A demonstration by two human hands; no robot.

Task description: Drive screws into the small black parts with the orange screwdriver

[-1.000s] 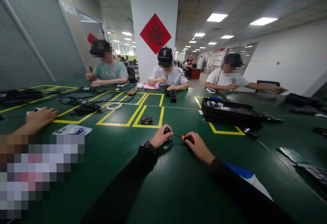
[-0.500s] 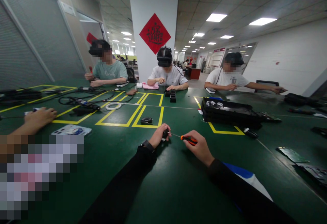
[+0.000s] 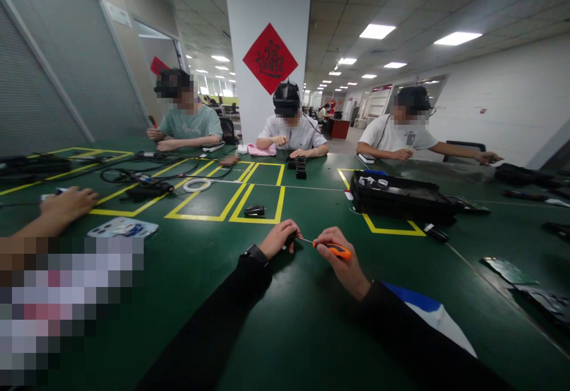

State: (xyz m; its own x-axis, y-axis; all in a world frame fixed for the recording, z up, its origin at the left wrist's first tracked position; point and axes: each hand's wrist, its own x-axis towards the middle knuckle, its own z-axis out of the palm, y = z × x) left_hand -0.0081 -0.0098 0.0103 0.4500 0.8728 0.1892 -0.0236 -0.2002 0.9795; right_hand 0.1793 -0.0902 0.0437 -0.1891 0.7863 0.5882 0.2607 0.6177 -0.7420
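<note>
In my right hand [image 3: 337, 252] is an orange and black screwdriver [image 3: 337, 251], its thin shaft pointing left. My left hand [image 3: 278, 239] closes around a small black part [image 3: 290, 238], mostly covered by the fingers, so its kind does not show. The screwdriver's tip reaches that part; whether it sits in a screw is too small to see. Beyond my left hand a small black cylindrical object [image 3: 255, 210] lies inside a yellow taped box on the green table [image 3: 285, 331].
A black tray [image 3: 396, 192] holding small white pieces stands right of centre. Cables [image 3: 133, 177] and a white coil [image 3: 197, 185] lie left. A co-worker's hand [image 3: 69, 207] rests near a phone [image 3: 122, 227]. A blue and white cloth [image 3: 427, 314] lies by my right sleeve. Three people sit opposite.
My right hand has turned the screwdriver, whose handle now tilts lower at its right end. The left fingers have shifted and cover more of the black part.
</note>
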